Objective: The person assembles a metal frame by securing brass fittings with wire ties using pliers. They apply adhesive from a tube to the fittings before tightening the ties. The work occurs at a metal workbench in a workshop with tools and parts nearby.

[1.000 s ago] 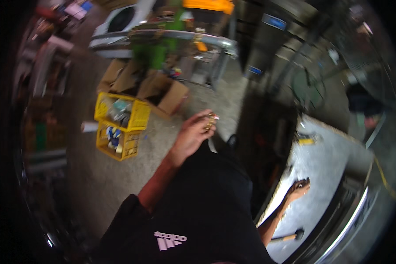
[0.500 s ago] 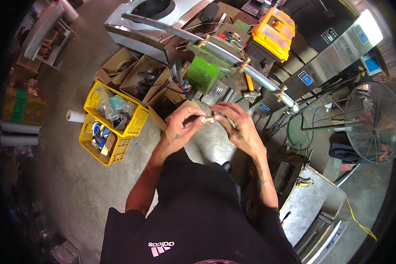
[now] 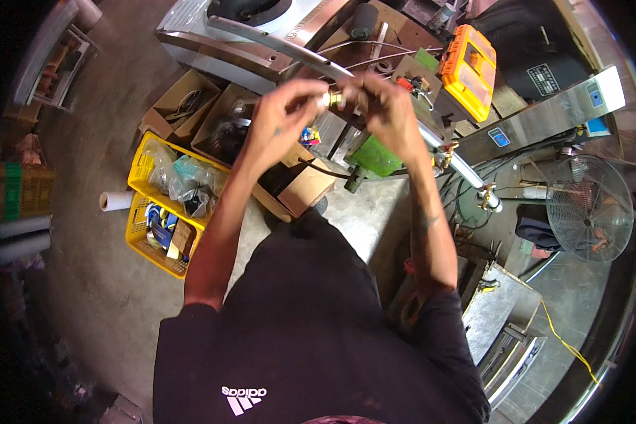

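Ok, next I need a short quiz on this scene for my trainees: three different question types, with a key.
1. What lies just left of the yellow crates? A) an orange toolbox B) a white roll C) a pair of pliers
2. True or false: the round wire fan is on the right side of the picture.
3. Fill in: the person's left hand pinches a small, ____-coloured fitting.

Key: 1 B; 2 true; 3 brass.

On the workbench [image 3: 399, 28], carrying an orange toolbox [image 3: 468, 73] near the right edge. On the floor [image 3: 92, 283], bearing cardboard boxes [image 3: 307, 191].
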### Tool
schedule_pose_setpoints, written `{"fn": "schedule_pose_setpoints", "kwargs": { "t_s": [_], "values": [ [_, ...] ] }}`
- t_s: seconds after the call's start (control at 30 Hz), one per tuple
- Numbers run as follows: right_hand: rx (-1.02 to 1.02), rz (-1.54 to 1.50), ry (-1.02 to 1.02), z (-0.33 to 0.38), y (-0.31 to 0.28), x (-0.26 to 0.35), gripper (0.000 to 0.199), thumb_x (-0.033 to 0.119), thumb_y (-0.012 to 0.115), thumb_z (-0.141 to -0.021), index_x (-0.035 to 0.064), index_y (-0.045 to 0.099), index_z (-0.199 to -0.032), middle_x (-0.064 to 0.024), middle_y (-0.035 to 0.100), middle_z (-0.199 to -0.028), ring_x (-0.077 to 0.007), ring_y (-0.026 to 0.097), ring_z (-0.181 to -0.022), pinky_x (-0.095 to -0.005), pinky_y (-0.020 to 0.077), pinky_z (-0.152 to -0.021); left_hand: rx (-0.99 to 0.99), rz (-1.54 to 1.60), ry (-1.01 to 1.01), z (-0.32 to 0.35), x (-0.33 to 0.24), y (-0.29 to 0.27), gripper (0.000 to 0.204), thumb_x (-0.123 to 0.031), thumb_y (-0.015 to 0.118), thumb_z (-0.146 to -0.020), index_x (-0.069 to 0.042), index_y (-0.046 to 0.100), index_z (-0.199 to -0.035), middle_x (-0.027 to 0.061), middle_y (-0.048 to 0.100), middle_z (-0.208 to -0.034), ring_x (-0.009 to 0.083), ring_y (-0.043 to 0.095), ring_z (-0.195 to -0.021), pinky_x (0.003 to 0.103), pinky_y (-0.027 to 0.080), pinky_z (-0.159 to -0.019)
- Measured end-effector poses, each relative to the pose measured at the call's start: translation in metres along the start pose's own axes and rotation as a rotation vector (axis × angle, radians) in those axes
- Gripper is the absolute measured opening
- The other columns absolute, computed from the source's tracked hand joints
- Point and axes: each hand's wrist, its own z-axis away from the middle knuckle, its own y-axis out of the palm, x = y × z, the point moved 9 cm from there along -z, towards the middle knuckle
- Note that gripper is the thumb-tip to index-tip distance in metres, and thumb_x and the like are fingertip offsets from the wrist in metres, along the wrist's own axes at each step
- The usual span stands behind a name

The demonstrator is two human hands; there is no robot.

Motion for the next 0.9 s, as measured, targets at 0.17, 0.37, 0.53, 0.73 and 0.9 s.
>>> {"fn": "schedule_pose_setpoints", "kwargs": {
  "t_s": [0.17, 0.37, 0.53, 0.73, 0.9],
  "values": [
    [-0.041, -0.081, -0.128, -0.080, -0.002, -0.031, 0.022, -0.001, 0.068, -0.093, 0.0020, 0.074, -0.114, -0.0153, 0.078, -0.100, -0.0198, 0.076, -0.093, -0.0334, 0.0571, -0.083, -0.042, -0.077, 0.059, -0.073, 0.028, -0.020, 0.023, -0.004, 0.073, -0.097, 0.000, 0.073, -0.120, 0.0068, 0.075, -0.118, 0.0136, 0.069, -0.110, 0.027, 0.054, -0.099],
    [0.000, -0.126, 0.009, -0.103, 0.013, -0.065, 0.026, -0.010, 0.060, -0.095, -0.0016, 0.072, -0.116, -0.0080, 0.078, -0.100, -0.0112, 0.071, -0.096, -0.0279, 0.0571, -0.089, -0.063, -0.126, 0.075, -0.104, 0.063, -0.026, 0.024, -0.005, 0.074, -0.097, 0.002, 0.073, -0.120, 0.0073, 0.077, -0.112, 0.0130, 0.070, -0.105, 0.026, 0.056, -0.094],
    [0.023, -0.071, -0.029, -0.107, 0.020, -0.069, 0.035, -0.015, 0.055, -0.089, -0.0029, 0.070, -0.118, -0.0090, 0.078, -0.103, -0.0119, 0.071, -0.097, -0.0290, 0.0570, -0.092, 0.075, -0.145, -0.017, -0.114, 0.084, -0.030, 0.028, -0.006, 0.073, -0.098, 0.000, 0.072, -0.125, 0.0086, 0.073, -0.123, 0.0141, 0.067, -0.114, 0.028, 0.054, -0.103],
    [-0.071, -0.064, 0.010, -0.097, 0.022, -0.080, 0.030, -0.010, 0.067, -0.086, -0.0010, 0.072, -0.114, -0.0153, 0.079, -0.101, -0.0167, 0.076, -0.096, -0.0321, 0.0582, -0.085, 0.157, -0.059, -0.055, -0.114, 0.084, -0.024, 0.028, -0.008, 0.074, -0.098, 0.001, 0.072, -0.124, 0.0088, 0.074, -0.121, 0.0145, 0.068, -0.113, 0.028, 0.056, -0.101],
    [-0.011, -0.034, 0.103, -0.091, 0.026, -0.079, 0.037, -0.015, 0.058, -0.091, -0.0002, 0.070, -0.122, -0.0073, 0.077, -0.112, -0.0126, 0.072, -0.109, -0.0284, 0.0558, -0.097, 0.156, -0.122, 0.003, -0.113, 0.078, -0.026, 0.024, -0.012, 0.077, -0.095, -0.003, 0.076, -0.117, 0.0082, 0.077, -0.114, 0.0144, 0.073, -0.105, 0.029, 0.058, -0.095]
  ]
}}
